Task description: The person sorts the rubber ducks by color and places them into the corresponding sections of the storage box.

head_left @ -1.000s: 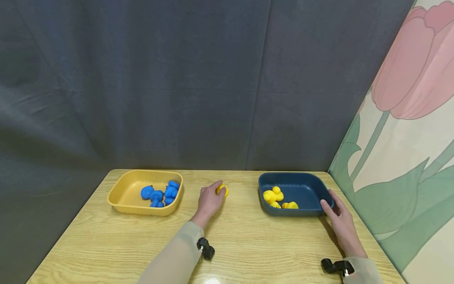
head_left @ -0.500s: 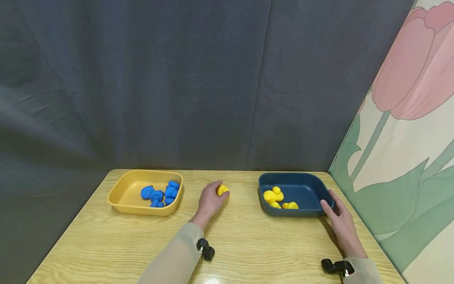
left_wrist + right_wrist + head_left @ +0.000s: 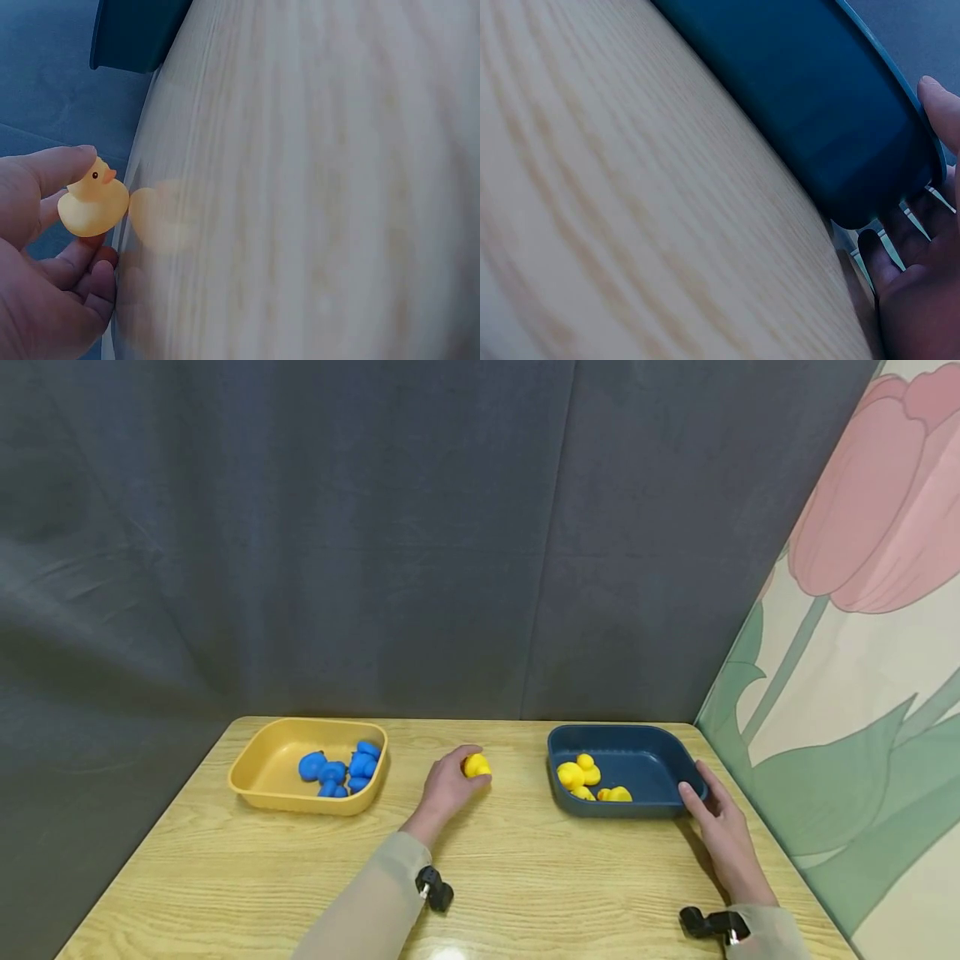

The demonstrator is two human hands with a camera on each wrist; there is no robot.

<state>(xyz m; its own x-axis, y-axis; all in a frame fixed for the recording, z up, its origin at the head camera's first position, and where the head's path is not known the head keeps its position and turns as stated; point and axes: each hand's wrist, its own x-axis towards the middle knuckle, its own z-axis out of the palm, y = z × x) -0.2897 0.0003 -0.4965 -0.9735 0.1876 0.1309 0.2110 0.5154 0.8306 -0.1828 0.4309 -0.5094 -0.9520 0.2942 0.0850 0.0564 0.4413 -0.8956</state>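
My left hand [image 3: 447,787] pinches a yellow rubber duck [image 3: 476,767] between thumb and fingers, low over the table. In the left wrist view the duck [image 3: 94,204] is upright, its orange beak facing the tabletop's reflection, and the thumb lies at its head. At the right, my right hand [image 3: 722,835] holds the end of a dark blue tray [image 3: 622,810], thumb at the rim and fingers along the outer wall. Several yellow rubber ducks [image 3: 573,775] lie in that tray's left part. The right wrist view shows the tray's wall [image 3: 817,112] and spread fingers [image 3: 881,262] against its end.
A yellow tray [image 3: 300,803] stands at the left of the wooden table [image 3: 555,877], with several rounded blue toys [image 3: 332,774] in its right part. A dark curtain [image 3: 405,543] hangs behind the table. A wall with painted tulips [image 3: 862,735] runs along the right side.
My left hand has shifted slightly right with the yellow duck, and the duck has turned so more of its body shows. My right hand and both trays have stayed in place.
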